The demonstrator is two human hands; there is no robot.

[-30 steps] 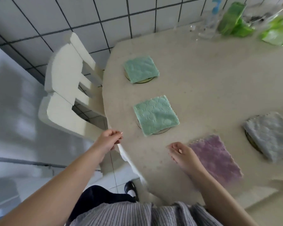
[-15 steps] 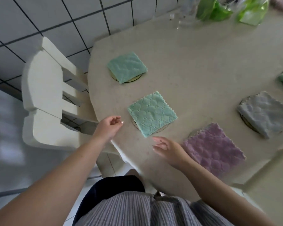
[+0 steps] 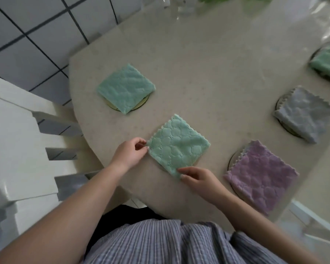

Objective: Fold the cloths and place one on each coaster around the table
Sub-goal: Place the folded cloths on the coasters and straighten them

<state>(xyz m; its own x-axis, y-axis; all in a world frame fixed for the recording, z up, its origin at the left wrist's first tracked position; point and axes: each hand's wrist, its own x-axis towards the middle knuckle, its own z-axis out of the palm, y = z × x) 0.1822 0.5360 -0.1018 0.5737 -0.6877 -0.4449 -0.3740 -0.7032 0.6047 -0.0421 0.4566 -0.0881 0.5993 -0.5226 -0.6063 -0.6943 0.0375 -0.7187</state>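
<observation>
Head view: both hands on the near mint-green quilted square cloth with pinked edges (image 3: 177, 147), folded flat on the beige speckled table (image 3: 208, 63), roughly centre frame, at 12 o'clock from the torso. Left hand (image 3: 129, 154) at the cloth's 9 o'clock corner, thumb and forefinger fingers (image 3: 141, 144) pinching that corner. Right hand (image 3: 198, 178) at the 6 o'clock corner, fingers closed on the cloth's tip; whether they grip or just press it down I cannot tell. No coaster rim shows clearly under this cloth, only a faint curved shadow at its lower edge, so centring can't be confirmed. Second mint-green folded cloth (image 3: 126, 87) at 11 o'clock sits on a round gold-rimmed coaster (image 3: 141, 103), rim peeking out at its lower side. Lilac quilted cloth (image 3: 263, 176) at 3 o'clock, grey quilted cloth (image 3: 303, 114) at 2 o'clock and another green cloth (image 3: 328, 62) further toward 1 o'clock each overlap a coaster. White slatted chair (image 3: 23, 145) at 9 o'clock, beside the table edge. Handling, my read: microfibre, very light, limp, no stiffness, layers will slide apart and the fold will open if lifted by one corner. Best to hold two adjacent corners through all layers, or drag it flat on the table. Surface looks smooth, so it should slide easily; grip isn't an issue, nothing fragile.
</observation>
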